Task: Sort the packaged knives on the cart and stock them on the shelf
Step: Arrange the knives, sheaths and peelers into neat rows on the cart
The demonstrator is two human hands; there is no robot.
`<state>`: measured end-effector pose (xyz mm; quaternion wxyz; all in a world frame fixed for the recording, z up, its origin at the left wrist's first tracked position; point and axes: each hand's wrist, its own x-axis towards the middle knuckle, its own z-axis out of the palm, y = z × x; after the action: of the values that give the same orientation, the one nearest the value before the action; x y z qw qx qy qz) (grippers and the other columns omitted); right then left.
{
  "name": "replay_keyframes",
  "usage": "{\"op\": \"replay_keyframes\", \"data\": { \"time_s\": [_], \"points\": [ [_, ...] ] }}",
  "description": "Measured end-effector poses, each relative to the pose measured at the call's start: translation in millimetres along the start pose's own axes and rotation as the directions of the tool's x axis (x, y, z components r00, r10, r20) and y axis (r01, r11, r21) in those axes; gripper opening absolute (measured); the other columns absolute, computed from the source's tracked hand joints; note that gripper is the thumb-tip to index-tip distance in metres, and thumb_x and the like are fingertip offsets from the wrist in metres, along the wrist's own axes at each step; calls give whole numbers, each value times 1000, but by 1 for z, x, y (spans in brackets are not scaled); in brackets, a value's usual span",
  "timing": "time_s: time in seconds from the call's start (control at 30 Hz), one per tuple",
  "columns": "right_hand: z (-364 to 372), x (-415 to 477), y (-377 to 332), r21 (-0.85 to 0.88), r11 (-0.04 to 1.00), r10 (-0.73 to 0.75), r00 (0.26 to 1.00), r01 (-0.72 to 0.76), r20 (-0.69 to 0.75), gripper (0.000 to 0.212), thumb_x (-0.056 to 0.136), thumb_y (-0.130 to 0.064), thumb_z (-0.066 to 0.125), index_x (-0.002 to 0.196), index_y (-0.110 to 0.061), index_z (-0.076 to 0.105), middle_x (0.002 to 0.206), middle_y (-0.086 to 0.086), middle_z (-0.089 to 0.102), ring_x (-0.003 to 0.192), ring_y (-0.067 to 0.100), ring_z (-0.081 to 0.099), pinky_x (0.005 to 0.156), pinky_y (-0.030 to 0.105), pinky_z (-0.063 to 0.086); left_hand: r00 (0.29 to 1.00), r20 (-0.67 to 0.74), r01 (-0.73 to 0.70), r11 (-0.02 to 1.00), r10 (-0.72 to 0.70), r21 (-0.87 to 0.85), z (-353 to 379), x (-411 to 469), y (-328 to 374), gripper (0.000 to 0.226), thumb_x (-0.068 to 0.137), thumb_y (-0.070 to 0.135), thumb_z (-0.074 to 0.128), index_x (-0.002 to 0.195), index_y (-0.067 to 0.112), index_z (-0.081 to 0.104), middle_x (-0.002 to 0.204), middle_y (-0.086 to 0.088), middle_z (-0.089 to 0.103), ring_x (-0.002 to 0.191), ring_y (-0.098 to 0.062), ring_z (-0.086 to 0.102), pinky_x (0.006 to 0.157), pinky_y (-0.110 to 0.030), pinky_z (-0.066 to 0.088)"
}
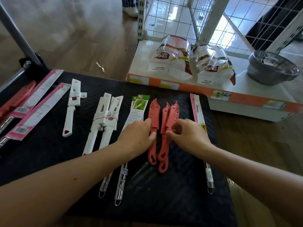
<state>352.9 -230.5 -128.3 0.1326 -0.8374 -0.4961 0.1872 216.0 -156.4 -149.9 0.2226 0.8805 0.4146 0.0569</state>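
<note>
**Status:** sorting is well advanced; stocking has not begun.

**1. Cart.** The knives lie on the deck in groups by type.
- Along the left edge are the pink-sleeved knives. A stray red knife lies at the very edge.
- Toward the middle are a lone white knife and then a white pair.
- Next come the green-card knives, with their steel handles toward the near edge.
- By the right edge lies one pink-card knife, well apart from the pink ones on the left.

**2. Hands.**
- My left hand pinches the single red knife between thumb and forefinger, where the sheath meets the handle.
- My right hand has its fingers curled narrow and grips the red pair at the same point.
- The single knife and the pair lie just beside each other in the middle of the deck, tips toward the far edge.

**3. Shelf.** It stands beyond the cart's far right corner. It carries two bags and a steel bowl, and no knife is on it.

**4. Remaining, in my judgement.**
- Merge the three red knives and fetch the stray red one.
- Unite the pink items.
- Transfer every group to the shelf.
</note>
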Motion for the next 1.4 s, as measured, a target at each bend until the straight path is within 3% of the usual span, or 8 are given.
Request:
{"op": "replay_keyframes", "data": {
  "time_s": [0.1, 0.23, 0.5, 0.77, 1.1, 1.2, 1.4],
  "points": [
    [1, 1, -8, -55, 993, -108, 994, 107, -11, 28, 86, -41, 58, 107, -21, 61, 102, -9, 50, 103, 13, 49, 75, 26, 39, 997, -70, -28, 999, 29, 16, -7, -2, -5, 22, 91, 34, 45, 101, 16, 53, 101, -2, 62, 93, -24, 60, 77, -38, 50],
    [4, 4, -28, -86, 976, -199, 980, 198, -6, 32, 88, -39, 56, 115, -21, 58, 115, -4, 53, 113, 15, 44, 83, 27, 39, 986, -160, -33, 995, 48, 91, -20, -5, -21, 26, 93, 35, 43, 111, 19, 52, 107, 3, 58, 96, -19, 56, 69, -29, 43],
    [27, 10, -78, -111, 936, -331, 943, 334, 43, 34, 89, -39, 55, 118, -22, 57, 122, -4, 54, 117, 15, 44, 85, 29, 41, 967, -222, 156, 978, -122, 142, -46, -24, -82, 27, 92, 34, 42, 111, 20, 54, 111, 1, 58, 103, -21, 52, 72, -33, 45],
    [56, 15, -137, -78, 901, -423, 904, 427, 66, 28, 90, -35, 53, 110, -17, 62, 107, 0, 60, 94, 16, 56, 74, 29, 45, 924, -261, 335, 921, -279, 201, -75, -58, -144, 29, 92, 34, 45, 115, 18, 53, 119, -2, 54, 113, -23, 45, 73, -34, 42],
    [92, 23, -198, 5, 911, -408, 900, 412, 151, 24, 90, -33, 55, 102, -14, 64, 98, 3, 67, 89, 19, 62, 79, 35, 53, 877, -242, 470, 843, -415, 259, -91, -98, -197, 40, 92, 39, 42, 126, 17, 45, 129, -3, 49, 121, -26, 41, 83, -38, 43],
    [99, 30, -210, -33, 916, -390, 905, 401, 167, 27, 90, -34, 56, 98, -10, 64, 94, 6, 65, 84, 19, 58, 69, 30, 46, 866, -237, 496, 819, -441, 288, -91, -107, -210, 43, 91, 40, 42, 128, 17, 42, 131, -4, 47, 120, -27, 42, 83, -38, 43],
    [119, 44, -227, -74, 957, -264, 946, 281, 187, 42, 88, -43, 56, 64, -8, 54, 64, 3, 54, 65, 19, 56, 55, 28, 41, 862, -180, 507, 806, -475, 305, -92, -112, -222, 49, 92, 37, 45, 135, 16, 31, 136, -7, 40, 124, -29, 40, 84, -39, 46]
  ]
}}
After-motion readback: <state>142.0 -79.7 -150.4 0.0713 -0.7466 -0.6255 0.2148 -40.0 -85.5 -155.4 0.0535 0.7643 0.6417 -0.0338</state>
